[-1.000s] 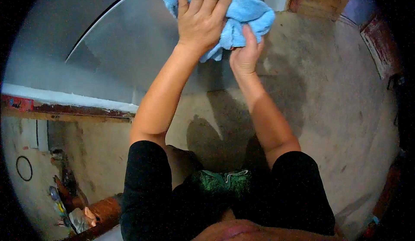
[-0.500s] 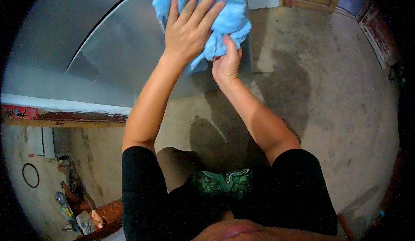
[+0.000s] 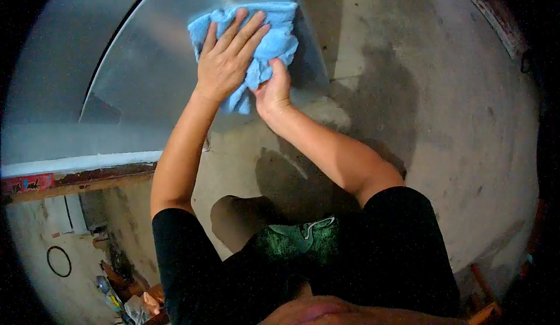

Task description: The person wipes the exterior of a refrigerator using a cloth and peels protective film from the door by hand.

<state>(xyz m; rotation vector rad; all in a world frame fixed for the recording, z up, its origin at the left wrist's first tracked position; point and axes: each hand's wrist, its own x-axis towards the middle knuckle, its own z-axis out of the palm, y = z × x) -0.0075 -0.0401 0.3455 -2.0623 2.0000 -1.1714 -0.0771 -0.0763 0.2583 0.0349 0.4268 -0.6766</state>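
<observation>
A light blue cloth (image 3: 277,44), bunched and wrinkled, lies against a smooth grey metallic panel (image 3: 137,71). On top of the cloth, my left hand (image 3: 224,62) rests flat with its fingers spread. My right hand (image 3: 274,94) grips the cloth's lower right part, the thumb on top and the other fingers mostly hidden beneath. One loose corner of the cloth hangs below my left palm. A dark curved seam runs along the panel to the left of both hands.
A white ledge (image 3: 81,164) borders the panel below, above a wooden edge. Concrete floor (image 3: 449,126) stretches to the right. At lower left are a black ring (image 3: 59,261) and a pile of mixed items (image 3: 137,307). A worn wooden piece (image 3: 499,18) stands at upper right.
Both hands and the cloth have shifted left over the panel, farther from its right edge. My head view has turned slightly. The hold on the cloth looks the same.
</observation>
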